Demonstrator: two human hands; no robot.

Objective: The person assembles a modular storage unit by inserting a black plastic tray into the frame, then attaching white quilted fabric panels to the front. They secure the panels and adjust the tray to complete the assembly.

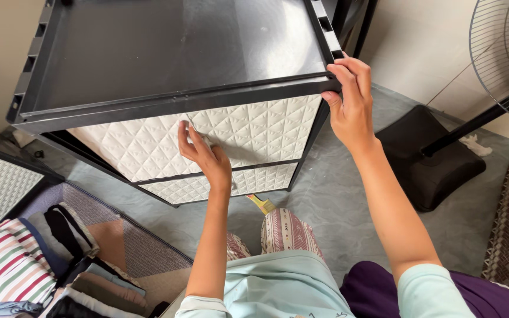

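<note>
Head view, looking down: the left hand lies flat with fingers spread and slightly curled against the upper white quilted drawer front, fingertips touching its surface near the middle; nothing is pinched in it. The right hand grips the front right corner of the black drawer unit, fingers hooked over the top rim and thumb pressed beneath on the frame edge. The unit stands directly ahead of both hands, its flat dark top tilted into view above them, with a second white quilted drawer front just below the one the left hand touches. Both forearms reach up from pale blue sleeves. Below the drawers, a patterned pink-and-white knee rests on the grey floor. To the left, an open fabric box holds folded clothes, some striped. To the right, well apart from the unit, stands the black base of a pedestal fan, its wire cage at the upper right edge.
</note>
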